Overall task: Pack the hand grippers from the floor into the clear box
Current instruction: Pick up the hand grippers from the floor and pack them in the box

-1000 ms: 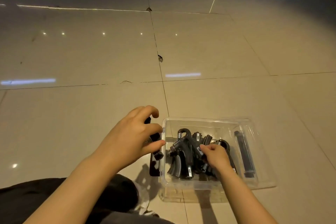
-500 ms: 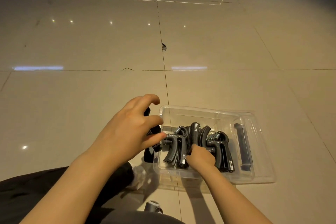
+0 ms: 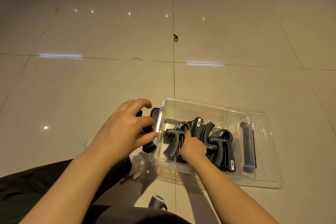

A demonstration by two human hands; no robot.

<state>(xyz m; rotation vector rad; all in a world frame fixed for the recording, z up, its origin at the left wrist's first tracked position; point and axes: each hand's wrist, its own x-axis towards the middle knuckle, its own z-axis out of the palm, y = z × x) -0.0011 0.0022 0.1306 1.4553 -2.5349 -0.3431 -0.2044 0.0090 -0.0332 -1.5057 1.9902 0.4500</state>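
Our right hand [image 3: 193, 148] reaches down into the clear box [image 3: 209, 109], its fingers curled around one of the dark hand grippers [image 3: 173, 141] near the box's left end, gripping its handle. Our left hand [image 3: 125, 129] hovers just outside the box's left wall with fingers bent over a black object [image 3: 148, 146] that lies on the floor [image 3: 91, 82] against that wall; the thumb tip touches the box's edge, and we cannot tell whether the fingers actually hold the object. Inside the box, several hand grippers stand packed side by side in a row, their curved handles pointing toward us and their coiled springs showing at the top; another gripper [image 3: 222, 148] sits at the right end of the row. Beyond it, along the right wall, a long black bar [image 3: 245, 143] lies lengthwise. The box rests on its clear lid [image 3: 267, 151], which juts out to the right on the glossy tiles. Our dark trouser legs [image 3: 27, 185] fill the lower left corner.
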